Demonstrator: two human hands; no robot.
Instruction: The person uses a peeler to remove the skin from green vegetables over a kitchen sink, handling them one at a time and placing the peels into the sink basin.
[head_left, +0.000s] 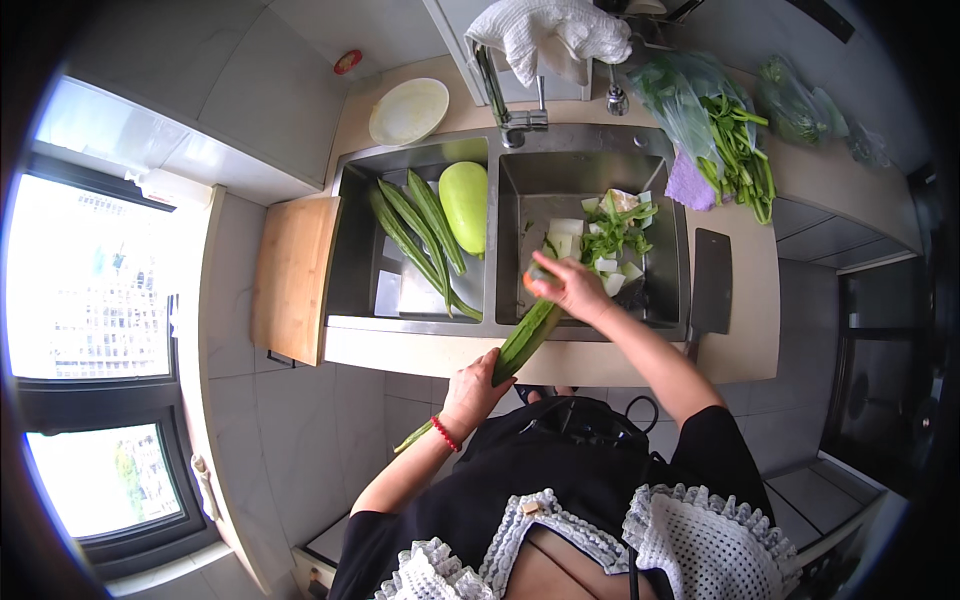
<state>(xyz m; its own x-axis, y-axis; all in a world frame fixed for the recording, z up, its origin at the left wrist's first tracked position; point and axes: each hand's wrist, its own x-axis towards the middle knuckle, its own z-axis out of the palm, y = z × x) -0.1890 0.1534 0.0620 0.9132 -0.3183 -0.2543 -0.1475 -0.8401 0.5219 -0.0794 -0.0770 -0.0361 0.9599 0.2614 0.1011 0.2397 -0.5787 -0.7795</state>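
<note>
My left hand is closed around a long green ridged gourd, whose thin stem end sticks out past my wrist. The gourd slants up over the front edge of the sink. At its upper end my right hand holds a peeler with an orange part; its blade is hidden. Beneath my right hand, in the right basin, lie green peelings and pale white vegetable chunks. Several more ridged gourds and a light green smooth gourd rest in the left basin.
A cleaver lies on the counter right of the sink, near a purple cloth and bagged leafy greens. A wooden cutting board stands at the left. Behind the basins are a white plate and a faucet.
</note>
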